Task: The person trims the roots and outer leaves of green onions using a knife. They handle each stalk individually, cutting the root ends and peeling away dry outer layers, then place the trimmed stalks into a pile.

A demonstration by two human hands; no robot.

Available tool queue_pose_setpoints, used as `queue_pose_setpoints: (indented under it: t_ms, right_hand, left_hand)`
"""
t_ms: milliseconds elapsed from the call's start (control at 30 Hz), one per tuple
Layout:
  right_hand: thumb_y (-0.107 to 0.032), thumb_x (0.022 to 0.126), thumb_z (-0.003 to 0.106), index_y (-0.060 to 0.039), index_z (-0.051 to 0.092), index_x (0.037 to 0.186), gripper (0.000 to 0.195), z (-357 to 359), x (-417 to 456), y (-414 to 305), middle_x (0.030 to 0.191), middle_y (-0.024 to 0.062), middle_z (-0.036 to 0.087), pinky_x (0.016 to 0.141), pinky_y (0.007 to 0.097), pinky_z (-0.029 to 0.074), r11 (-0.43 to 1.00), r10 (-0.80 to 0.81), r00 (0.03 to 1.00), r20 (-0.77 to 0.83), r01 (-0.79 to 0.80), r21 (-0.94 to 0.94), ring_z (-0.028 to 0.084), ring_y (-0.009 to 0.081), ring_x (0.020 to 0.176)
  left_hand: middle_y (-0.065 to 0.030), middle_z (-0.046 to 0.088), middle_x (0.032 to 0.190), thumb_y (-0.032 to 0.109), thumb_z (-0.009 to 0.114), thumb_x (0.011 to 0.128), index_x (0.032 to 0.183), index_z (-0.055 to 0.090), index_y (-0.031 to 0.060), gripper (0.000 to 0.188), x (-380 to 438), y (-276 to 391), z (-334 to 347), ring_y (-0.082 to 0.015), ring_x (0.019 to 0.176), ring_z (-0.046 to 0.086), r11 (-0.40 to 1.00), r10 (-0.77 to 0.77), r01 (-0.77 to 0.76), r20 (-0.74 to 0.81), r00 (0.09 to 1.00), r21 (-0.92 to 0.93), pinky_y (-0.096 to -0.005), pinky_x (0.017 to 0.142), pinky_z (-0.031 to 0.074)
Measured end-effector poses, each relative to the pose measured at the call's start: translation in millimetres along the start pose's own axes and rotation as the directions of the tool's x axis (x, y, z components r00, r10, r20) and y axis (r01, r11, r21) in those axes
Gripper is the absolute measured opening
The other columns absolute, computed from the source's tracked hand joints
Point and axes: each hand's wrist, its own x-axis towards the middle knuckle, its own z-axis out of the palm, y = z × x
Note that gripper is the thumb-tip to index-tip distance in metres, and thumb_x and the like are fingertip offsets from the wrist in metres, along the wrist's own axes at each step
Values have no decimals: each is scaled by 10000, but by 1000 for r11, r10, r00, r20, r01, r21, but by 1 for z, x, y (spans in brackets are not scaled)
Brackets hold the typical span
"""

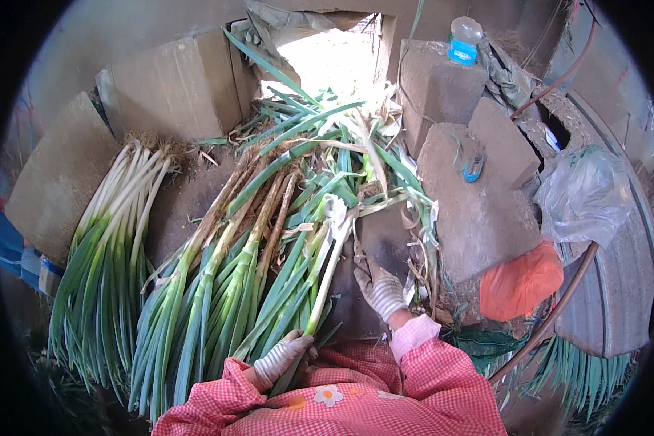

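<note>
My left hand (286, 353), in a dirty ribbed glove, grips the green part of a large green onion (326, 283) close to my lap. Its white stalk slants up and away, with peeled, papery skin hanging at the root end. My gloved right hand (380, 289) is just to the right of that stalk, around a small slim tool (358, 249) with a thin curved tip. The tip points up near the root end, and the fingers hide part of the tool. Left of my left hand lie unpeeled green onions (207, 272) with brown, dry skins.
Cleaned green onions (114, 218) lie in a bundle at far left, roots away from me. Leaf trimmings (354, 125) heap up before a bright wall opening (332, 57). Concrete blocks (477, 201), a blue-labelled jar (463, 41), an orange bag (520, 280) and a hose (545, 321) are at right.
</note>
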Motion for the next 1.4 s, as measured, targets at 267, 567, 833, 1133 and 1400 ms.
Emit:
queue_pose_setpoints:
  t_ms: [267,567,833,1133,1400]
  right_hand:
    - [-417,936,484,-87,538,1200,426,-7,96,26,1008,201,673,788,437,519,981,172,985,23,-169,-100,645,391,903]
    - [-414,921,499,-70,454,1308,520,-19,-37,-26,898,163,644,677,432,509,918,102,995,22,-86,-387,629,348,804]
    - [-474,942,546,-67,550,1108,439,-4,7,-110,944,105,655,790,326,570,-340,-36,870,492,-473,813,659,210,885]
    - [-157,920,531,-102,521,1099,188,65,203,75,979,129,630,683,523,570,-398,427,815,391,-219,891,638,306,802]
    - [-361,901,570,-144,562,852,223,-86,210,-8,723,35,545,542,364,425,850,422,904,-72,-367,378,510,180,615]
  left_hand:
    - [-86,620,879,294,520,916,1011,604,1,319,-1,14,-21,-160,788,559,931,115,-115,18,993,346,-299,732,454]
    - [-63,614,770,372,612,819,1107,596,-53,514,-13,24,-27,-219,681,562,856,302,-158,-230,925,492,-355,662,470]
    - [-171,655,813,210,689,741,1009,629,22,332,-109,26,-28,-297,733,648,564,298,-38,-160,941,825,-376,714,512]
    - [-36,576,766,115,615,801,1017,598,30,233,-220,1,-64,-116,694,504,856,194,-58,-215,957,513,-293,603,438]
    - [-89,661,804,156,633,814,1022,652,26,246,-351,17,-188,-161,619,589,213,748,535,-489,449,818,-319,583,508]
